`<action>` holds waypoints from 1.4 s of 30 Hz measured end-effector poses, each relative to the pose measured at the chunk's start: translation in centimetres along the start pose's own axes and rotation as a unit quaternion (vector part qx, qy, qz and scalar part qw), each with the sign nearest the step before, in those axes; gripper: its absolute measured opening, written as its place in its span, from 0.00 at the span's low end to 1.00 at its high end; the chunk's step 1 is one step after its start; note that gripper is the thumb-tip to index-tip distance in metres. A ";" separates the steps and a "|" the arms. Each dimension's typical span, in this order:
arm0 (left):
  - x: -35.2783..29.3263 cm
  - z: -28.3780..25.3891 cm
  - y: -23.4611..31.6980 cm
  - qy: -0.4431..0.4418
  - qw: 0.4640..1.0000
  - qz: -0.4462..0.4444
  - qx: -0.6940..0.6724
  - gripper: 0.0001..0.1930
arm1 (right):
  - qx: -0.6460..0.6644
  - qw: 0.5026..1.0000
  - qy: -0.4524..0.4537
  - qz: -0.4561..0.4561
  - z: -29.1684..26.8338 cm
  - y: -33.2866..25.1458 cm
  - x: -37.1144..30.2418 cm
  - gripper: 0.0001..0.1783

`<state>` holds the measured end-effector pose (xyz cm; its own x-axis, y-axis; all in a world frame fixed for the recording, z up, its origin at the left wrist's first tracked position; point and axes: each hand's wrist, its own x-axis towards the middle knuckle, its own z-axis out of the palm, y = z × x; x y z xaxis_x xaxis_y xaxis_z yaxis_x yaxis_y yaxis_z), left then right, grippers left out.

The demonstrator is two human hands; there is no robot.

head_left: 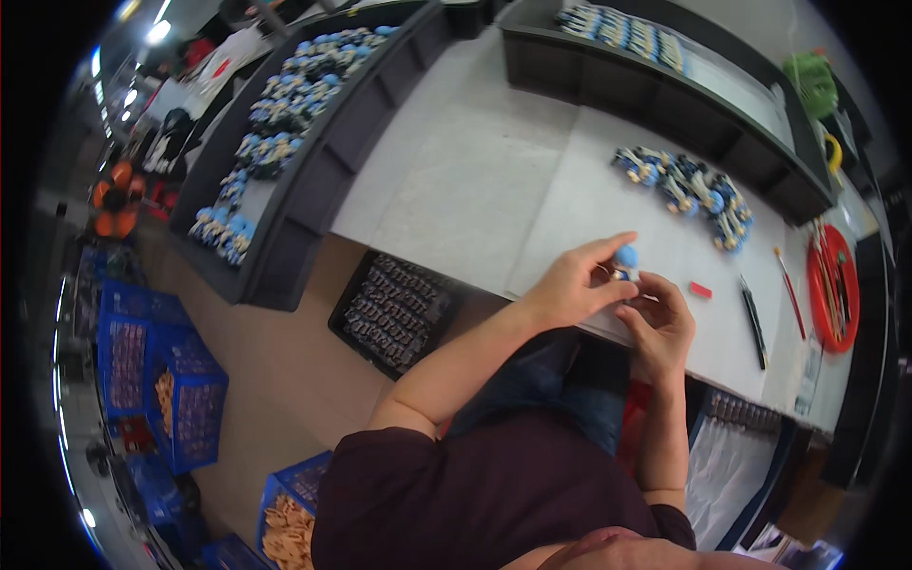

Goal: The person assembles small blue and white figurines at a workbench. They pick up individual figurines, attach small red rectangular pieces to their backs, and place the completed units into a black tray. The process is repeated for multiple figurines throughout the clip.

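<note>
A small figurine [625, 257] with a round light-blue top and a pale lower part is held over the front edge of the white table. My left hand [577, 283] pinches it between thumb and fingers from the left side. From the right, my right hand [665, 328] closes its fingertips around the lower part, which is mostly hidden. Just right of my hands lies a small red block [700, 290]. A group of similar blue, cream and dark figurines [686, 185] lies beyond my hands on the tabletop.
A dark pen-like tool [752, 323] and a thin brush [789, 293] lie to the right, beside a red oval tray [854, 275] of brushes. Grey bins hold figurines at the left [328, 176] and back [665, 119]. Blue crates [199, 423] stand on the floor.
</note>
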<state>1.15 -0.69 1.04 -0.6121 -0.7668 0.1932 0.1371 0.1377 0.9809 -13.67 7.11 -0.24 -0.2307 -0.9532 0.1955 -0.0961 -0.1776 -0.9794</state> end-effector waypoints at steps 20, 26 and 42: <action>-10.1 -39.4 19.2 0.403 0.739 -0.086 0.533 0.23 | -0.062 0.998 -0.009 -0.007 0.5 -0.5 -0.2 0.18; -14.1 -49.2 16.3 0.343 0.577 -0.372 0.641 0.21 | -0.078 0.997 0.004 0.007 0.1 -0.2 -0.2 0.17; -15.5 -53.1 11.8 0.189 0.591 -0.492 0.611 0.23 | -0.140 0.986 0.064 0.059 1.0 -0.6 0.0 0.17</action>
<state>53.60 -20.51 8.57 0.3218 -0.9057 -0.2759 -0.9461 -0.3186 -0.0579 -12.64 6.93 0.35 -0.3745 -0.9215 0.1026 -0.3215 0.0252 -0.9466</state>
